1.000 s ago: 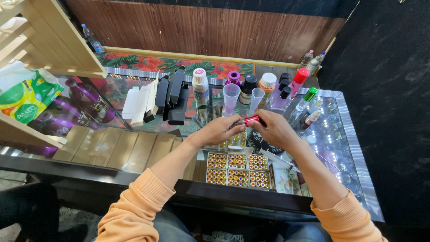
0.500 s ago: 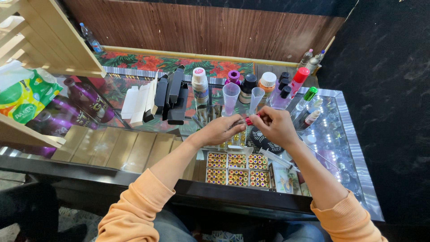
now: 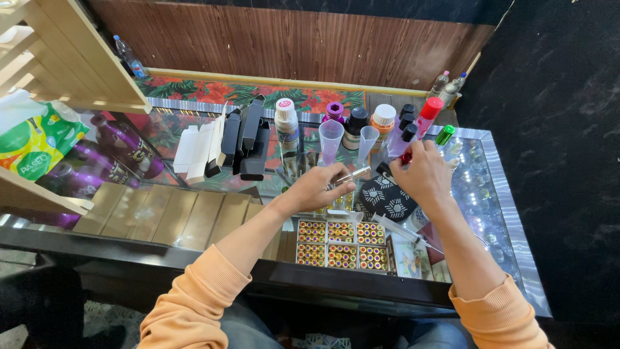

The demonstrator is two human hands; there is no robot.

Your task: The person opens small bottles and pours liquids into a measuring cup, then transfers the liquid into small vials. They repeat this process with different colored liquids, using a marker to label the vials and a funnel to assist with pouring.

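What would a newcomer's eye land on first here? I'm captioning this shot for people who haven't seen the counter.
Probably the two orange-sleeved arms meeting mid-counter: the left hand grips a small silvery vial, and the right hand pinches a small red cap. Behind them stands a row of bottles, with a red-capped bottle brightest, and in front lie trays of tiny gold-capped vials. At far left, purple bottles show under the glass.

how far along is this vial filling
Done: trays of small capped vials sit filled by the counter's front edge. In hand: the left hand holds a slim vial; the right hand pinches a small red piece. Left: that vial is not yet in the trays.
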